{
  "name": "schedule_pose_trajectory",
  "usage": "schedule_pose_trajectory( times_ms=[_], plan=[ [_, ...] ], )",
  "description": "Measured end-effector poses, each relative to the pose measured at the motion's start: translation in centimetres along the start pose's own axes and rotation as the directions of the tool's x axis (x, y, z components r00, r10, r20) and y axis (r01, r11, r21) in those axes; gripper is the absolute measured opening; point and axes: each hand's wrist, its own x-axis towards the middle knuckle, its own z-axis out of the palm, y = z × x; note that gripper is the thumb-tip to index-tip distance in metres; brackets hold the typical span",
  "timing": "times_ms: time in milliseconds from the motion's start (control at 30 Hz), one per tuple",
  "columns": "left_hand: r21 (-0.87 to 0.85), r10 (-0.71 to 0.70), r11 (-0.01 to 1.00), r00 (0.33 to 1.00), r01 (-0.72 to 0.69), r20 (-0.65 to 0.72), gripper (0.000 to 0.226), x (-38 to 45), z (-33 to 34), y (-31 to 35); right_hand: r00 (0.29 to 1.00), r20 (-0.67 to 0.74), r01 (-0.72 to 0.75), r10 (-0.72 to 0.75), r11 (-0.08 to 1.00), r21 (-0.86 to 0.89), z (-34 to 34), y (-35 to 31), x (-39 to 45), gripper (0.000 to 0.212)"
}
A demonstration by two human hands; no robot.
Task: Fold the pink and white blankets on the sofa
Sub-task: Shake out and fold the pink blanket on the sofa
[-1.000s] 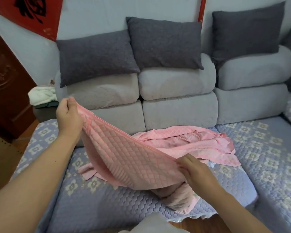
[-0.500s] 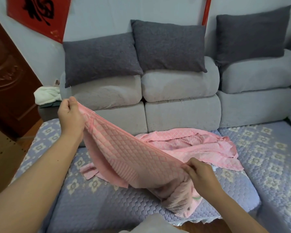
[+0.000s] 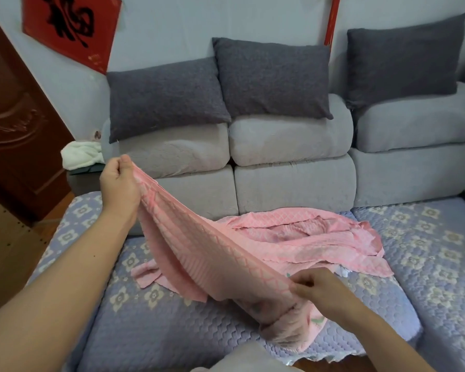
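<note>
White blanket (image 3: 82, 156): bunched on a dark surface just beside the sofa's left end, well apart from your hands. Not folded; that part of the task looks untouched. Whether it is truly a blanket or a towel is hard to tell from here.

Left hand (image 3: 120, 183): raised above the seat, fingers and thumb curled round one edge of the pink blanket (image 3: 226, 253), pinching it taut.

Pink blanket: one edge stretched in the air between your two hands, sloping down from left to right. The bulk lies crumpled on the patterned seat cover (image 3: 151, 318) of the sofa (image 3: 293, 181), toward the backrest, with a small flap trailing to the left. No clean fold is visible yet; you appear to be finding and straightening an edge, so folding is at its start.

Right hand (image 3: 318, 289): low, near the front of the seat, fingers curled and gripping the same edge. Below it a bunched part of the blanket hangs down over the seat's front.

Hidden or unclear: the blanket's corners, its underside, and how many layers sit in the crumpled heap. A pale object at the bottom edge is cut off and cannot be identified.
</note>
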Motion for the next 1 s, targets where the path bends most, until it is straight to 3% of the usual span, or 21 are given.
schedule_pose_trajectory(
  times_ms=[167, 433, 567, 633, 700, 767, 833, 933, 967, 1000],
  plan=[
    [0.066, 0.003, 0.998, 1.0, -0.004, 0.024, 0.038, 0.6, -1.2, -0.8, 0.989, 0.141, -0.044, 0.04, 0.999, 0.027, 1.0, 0.0, -0.5, 0.025],
    [0.004, -0.029, 1.0, 0.988, 0.029, 0.155, 0.046, 2.3, -3.2, -3.8, 0.991, -0.091, -0.099, 0.094, 0.994, -0.053, 3.2, -0.9, -0.2, 0.02],
    [-0.08, -0.115, 0.987, 0.96, 0.14, 0.257, 0.033, 3.9, -4.3, -6.4, 0.963, -0.245, -0.121, 0.113, 0.992, -0.018, 3.4, -1.9, -0.4, 0.021],
    [0.016, -0.109, 0.994, 0.938, 0.11, 0.328, 0.035, 4.1, -4.5, -7.1, 0.935, -0.334, -0.113, 0.118, 0.993, 0.035, 3.1, -2.8, -0.1, 0.022],
    [0.248, -0.057, 0.967, 0.909, -0.052, 0.413, 0.033, 3.9, -4.6, -7.3, 0.906, -0.411, -0.077, 0.1, 0.994, 0.072, 2.5, -4.7, 0.1, 0.021],
    [0.433, -0.03, 0.879, 0.881, -0.201, 0.472, 0.02, 2.7, -4.2, -5.5, 0.892, -0.45, -0.019, 0.031, 0.999, 0.032, 1.9, -7.6, 0.2, 0.022],
    [0.42, -0.018, 0.844, 0.766, -0.333, 0.643, 0.022, -0.2, -3.0, -2.1, 0.909, -0.408, 0.059, -0.087, 0.995, -0.081, 2.2, -11.5, 0.3, 0.024],
    [0.182, 0.099, 0.731, 0.367, -0.657, 0.925, 0.078, -6.7, -0.3, 2.8, 0.929, -0.296, 0.142, -0.222, 0.953, -0.269, 4.3, -16.6, 0.9, 0.017],
    [0.143, 0.105, 0.694, 0.296, -0.705, 0.949, 0.079, -8.3, 0.3, 3.9, 0.929, -0.287, 0.157, -0.235, 0.95, -0.27, 4.9, -17.6, 1.1, 0.015],
    [0.143, 0.095, 0.674, 0.277, -0.724, 0.956, 0.065, -9.1, 0.8, 4.3, 0.926, -0.293, 0.17, -0.238, 0.956, -0.238, 5.4, -18.4, 1.2, 0.013]
  ],
)
